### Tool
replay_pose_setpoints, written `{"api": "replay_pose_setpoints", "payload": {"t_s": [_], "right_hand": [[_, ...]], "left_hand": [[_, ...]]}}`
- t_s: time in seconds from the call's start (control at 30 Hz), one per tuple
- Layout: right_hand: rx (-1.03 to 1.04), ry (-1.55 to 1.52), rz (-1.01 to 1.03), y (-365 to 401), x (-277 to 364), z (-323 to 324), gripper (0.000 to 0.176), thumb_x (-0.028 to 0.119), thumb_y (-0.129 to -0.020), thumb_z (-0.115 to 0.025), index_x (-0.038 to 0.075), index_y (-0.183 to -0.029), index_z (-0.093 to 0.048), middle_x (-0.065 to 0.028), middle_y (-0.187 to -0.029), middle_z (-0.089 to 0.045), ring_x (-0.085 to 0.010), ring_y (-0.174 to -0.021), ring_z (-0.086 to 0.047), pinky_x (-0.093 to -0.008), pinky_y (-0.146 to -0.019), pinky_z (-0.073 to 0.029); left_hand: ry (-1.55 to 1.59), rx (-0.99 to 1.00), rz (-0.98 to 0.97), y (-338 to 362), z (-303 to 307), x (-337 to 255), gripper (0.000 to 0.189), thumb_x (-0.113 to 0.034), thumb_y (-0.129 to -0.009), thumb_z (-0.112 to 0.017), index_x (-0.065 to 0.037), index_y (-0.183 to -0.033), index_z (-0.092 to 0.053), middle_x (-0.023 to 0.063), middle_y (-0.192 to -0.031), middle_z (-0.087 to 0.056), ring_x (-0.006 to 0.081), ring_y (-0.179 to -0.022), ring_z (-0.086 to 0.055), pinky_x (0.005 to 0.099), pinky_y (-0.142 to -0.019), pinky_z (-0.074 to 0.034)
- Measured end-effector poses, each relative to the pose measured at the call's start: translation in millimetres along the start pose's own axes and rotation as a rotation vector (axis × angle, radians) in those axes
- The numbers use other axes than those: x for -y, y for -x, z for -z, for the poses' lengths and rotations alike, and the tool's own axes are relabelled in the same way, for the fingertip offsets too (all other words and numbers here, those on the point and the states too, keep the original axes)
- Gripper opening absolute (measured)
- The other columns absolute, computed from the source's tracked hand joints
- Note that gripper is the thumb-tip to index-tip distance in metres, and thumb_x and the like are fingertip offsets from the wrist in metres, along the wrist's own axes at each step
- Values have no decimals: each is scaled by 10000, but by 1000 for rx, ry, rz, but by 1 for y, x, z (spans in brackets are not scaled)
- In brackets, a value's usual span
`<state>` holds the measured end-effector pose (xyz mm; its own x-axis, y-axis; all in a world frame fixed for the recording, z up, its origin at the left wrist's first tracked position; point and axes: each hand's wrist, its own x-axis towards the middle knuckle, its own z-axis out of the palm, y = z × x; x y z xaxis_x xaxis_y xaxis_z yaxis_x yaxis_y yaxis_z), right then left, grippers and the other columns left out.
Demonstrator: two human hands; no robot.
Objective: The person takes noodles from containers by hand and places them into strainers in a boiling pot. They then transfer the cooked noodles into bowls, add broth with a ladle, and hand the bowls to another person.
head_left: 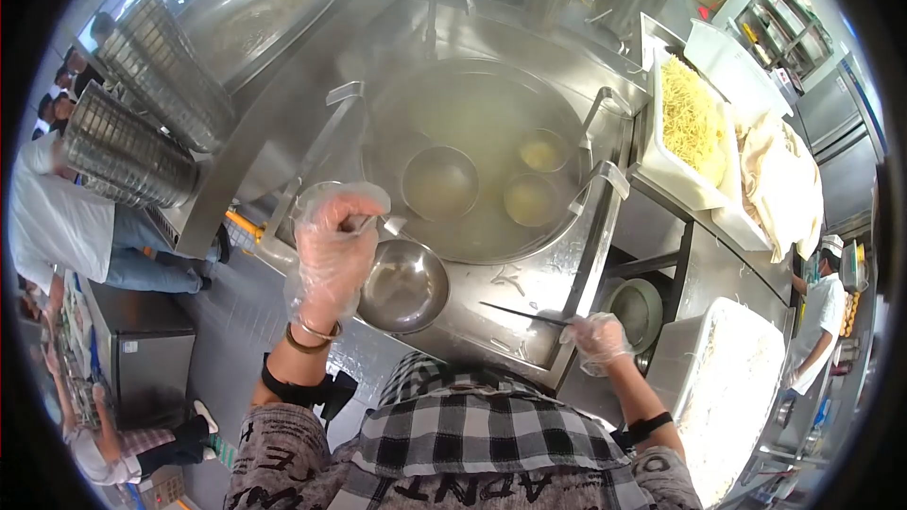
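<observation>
In a clear plastic glove, my left hand (335,246) is closed around the handle of a ladle, whose round bowl (440,182) sits in the large steaming pot (477,250). Just below that hand lies an empty metal bowl (404,286) on the counter. My right hand (600,338), also gloved, grips dark chopsticks (524,313) that point left over the steel counter. Two round strainers, one upper (543,150) and one lower (531,199), hang in the cloudy liquid at the pot's right side.
A white tub of yellow noodles (693,123) and a cloth (778,179) lie to the right. Stacked metal bowls (128,146) and a second large pan (255,24) are at the left. Other people stand at the far left and right.
</observation>
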<state>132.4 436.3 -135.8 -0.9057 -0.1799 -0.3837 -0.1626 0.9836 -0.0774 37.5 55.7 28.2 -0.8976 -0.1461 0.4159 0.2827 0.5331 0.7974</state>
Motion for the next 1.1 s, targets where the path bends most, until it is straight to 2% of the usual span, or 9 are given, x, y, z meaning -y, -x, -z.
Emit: {"api": "replay_pose_setpoints", "payload": {"t_s": [0.13, 0.23, 0.33, 0.4, 0.57, 0.63, 0.73, 1.03, 1.1], "right_hand": [[-283, -463, 278, -30, 60, 25, 362, 327, -792, -471, 75, -1043, -537, -150, -934, -574, -273, -883, -546, -354, -782, -419], [362, -1887, 234, -54, 148, 86, 395, 295, -836, -453, -21, -1070, -487, -126, -933, -580, -208, -856, -557, -282, -794, -413], [-73, -1827, 537, -96, 183, 86, 399, 325, -832, -442, -26, -1017, -477, -86, -816, -557, -178, -780, -545, -280, -738, -429], [120, -2231, 139, -86, 178, 127, 338, 289, -810, -486, -3, -978, -470, -57, -720, -505, -148, -706, -509, -291, -636, -434], [454, -2213, 436, -68, 85, 76, 365, 260, -764, -546, -33, -975, -493, -22, -681, -441, -135, -655, -472, -267, -588, -418], [522, -2148, 314, -54, 71, 47, 424, 289, -756, -564, -51, -994, -484, -17, -679, -428, -133, -647, -467, -259, -591, -415], [485, -2090, 260, -27, 70, 45, 552, 308, -731, -604, -100, -1061, -433, -7, -676, -417, -124, -620, -452, -241, -580, -405], [640, -2192, 234, -24, 63, 24, 557, 263, -722, -617, -155, -1044, -440, -50, -755, -465, -142, -669, -475, -275, -639, -416], [618, -2110, 289, -31, 60, 16, 492, 267, -715, -625, -142, -963, -509, -67, -781, -475, -158, -689, -490, -301, -628, -431]], "left_hand": [[-45, -57, -136, 16, -6, -23, 215, 92, -610, -504, -52, -757, -566, 67, -770, -588, 145, -623, -512, 244, -550, -397], [-19, -36, -239, 39, -21, -44, 217, 71, -622, -524, -48, -799, -560, 104, -864, -578, 216, -665, -540, 313, -593, -417], [-12, 123, -304, 67, -39, -59, 293, -23, -650, -605, -34, -935, -540, 128, -995, -532, 244, -791, -528, 337, -702, -412], [-40, 132, -261, 78, -37, -48, 395, -91, -654, -640, -26, -1017, -500, 139, -1036, -503, 264, -858, -501, 350, -759, -393], [-674, -184, 335, 127, -22, 95, 645, -262, -645, -683, 38, -1132, -384, 203, -912, -535, 341, -847, -514, 413, -750, -418], [-11, -138, 802, 152, -31, 134, 505, -236, -586, -712, 0, -982, -507, 162, -776, -572, 330, -680, -536, 386, -705, -438], [-614, 623, 71, 161, -21, 143, 353, -258, -588, -701, 4, -772, -554, 165, -697, -539, 280, -705, -557, 362, -700, -435], [697, 35, 739, 155, 8, 94, 98, -19, -589, -627, 0, -623, -537, 116, -600, -506, 190, -567, -558, 327, -602, -547], [263, 22, 461, 142, 51, 70, 113, -34, -584, -647, -12, -639, -551, 111, -580, -513, 207, -554, -551, 309, -544, -484]]}}
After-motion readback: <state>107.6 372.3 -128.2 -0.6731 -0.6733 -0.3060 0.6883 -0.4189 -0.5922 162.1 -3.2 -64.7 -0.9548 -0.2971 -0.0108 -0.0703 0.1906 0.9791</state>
